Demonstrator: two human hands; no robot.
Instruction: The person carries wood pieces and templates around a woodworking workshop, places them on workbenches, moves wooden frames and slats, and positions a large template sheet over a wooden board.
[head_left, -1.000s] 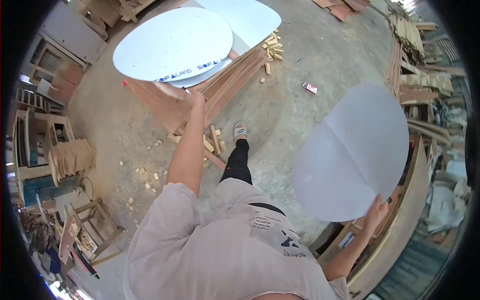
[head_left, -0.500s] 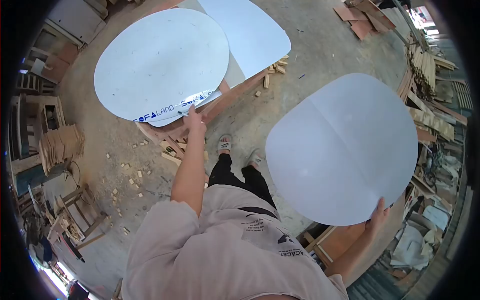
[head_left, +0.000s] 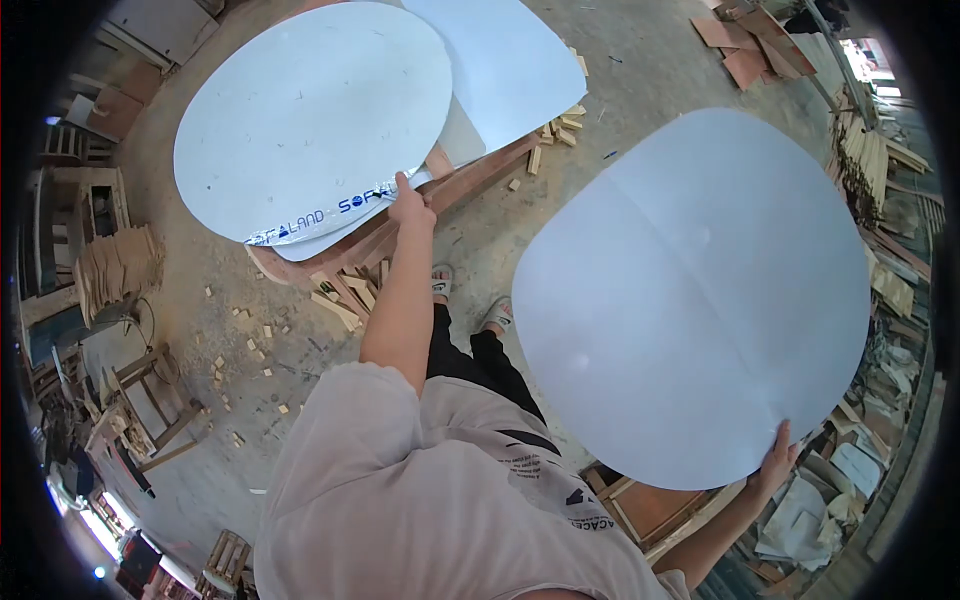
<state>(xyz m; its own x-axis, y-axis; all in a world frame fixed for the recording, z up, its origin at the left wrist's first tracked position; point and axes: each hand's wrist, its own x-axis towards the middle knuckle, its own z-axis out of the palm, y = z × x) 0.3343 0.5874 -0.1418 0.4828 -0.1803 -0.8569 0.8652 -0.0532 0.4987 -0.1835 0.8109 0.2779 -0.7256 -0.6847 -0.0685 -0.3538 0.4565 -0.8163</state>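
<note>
My left hand (head_left: 411, 206) is closed at the near edge of a white oval board (head_left: 310, 110), its index finger lying on top. Clear tape printed with blue SOFALAND lettering (head_left: 300, 225) runs along that edge. Another white rounded panel (head_left: 325, 245) pokes out beneath. On my right, my right hand (head_left: 779, 462) grips the lower edge of a large white rounded sheet (head_left: 690, 300), thumb on its upper face and the other fingers hidden underneath. A faint crease crosses this sheet diagonally.
A larger white panel (head_left: 510, 70) lies partly under the oval board, on a wooden support (head_left: 470, 185). Wood offcuts (head_left: 345, 300) litter the floor. Scrap boards (head_left: 750, 45) lie at far right, with piled debris (head_left: 800, 515) beyond the sheet. A wooden frame (head_left: 150, 400) stands at left.
The sheet in my right hand appears larger and closer, its far edge higher in view. My left hand has shifted slightly right along the oval board's taped edge. The view has shifted too.
</note>
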